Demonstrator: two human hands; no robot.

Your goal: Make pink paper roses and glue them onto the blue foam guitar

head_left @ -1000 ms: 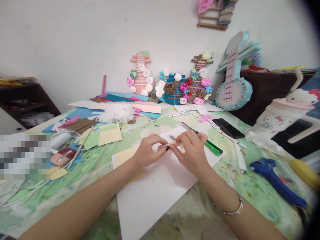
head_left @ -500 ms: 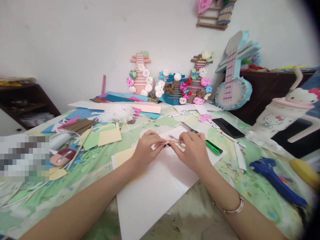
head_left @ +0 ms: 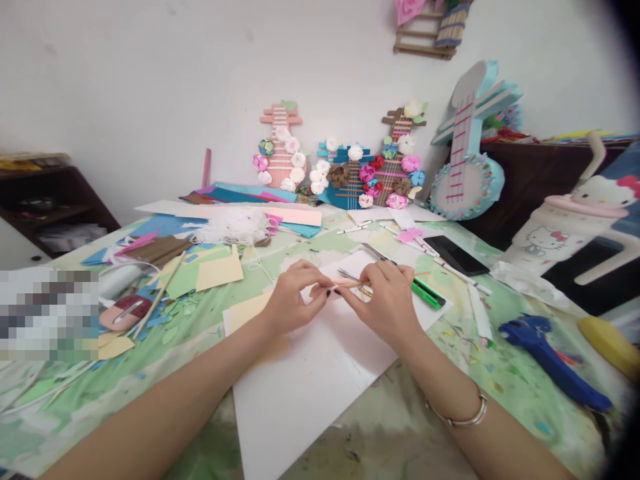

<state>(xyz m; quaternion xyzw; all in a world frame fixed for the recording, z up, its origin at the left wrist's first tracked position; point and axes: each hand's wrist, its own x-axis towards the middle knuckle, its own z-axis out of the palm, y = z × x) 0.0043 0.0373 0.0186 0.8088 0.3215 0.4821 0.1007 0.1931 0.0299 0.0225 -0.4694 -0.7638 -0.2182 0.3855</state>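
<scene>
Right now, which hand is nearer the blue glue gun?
Right. The right hand is left of the blue glue gun, over the white sheet; the left hand is farther left.

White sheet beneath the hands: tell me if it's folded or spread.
Spread: the white sheet lies flat beneath the left hand and right hand, its broad visible surface showing no fold.

Parts being hidden
The stick (head_left: 352, 284) is being partly covered by the right hand (head_left: 386, 297); the pink flower (head_left: 409, 10) is being cropped by the top edge.
</scene>
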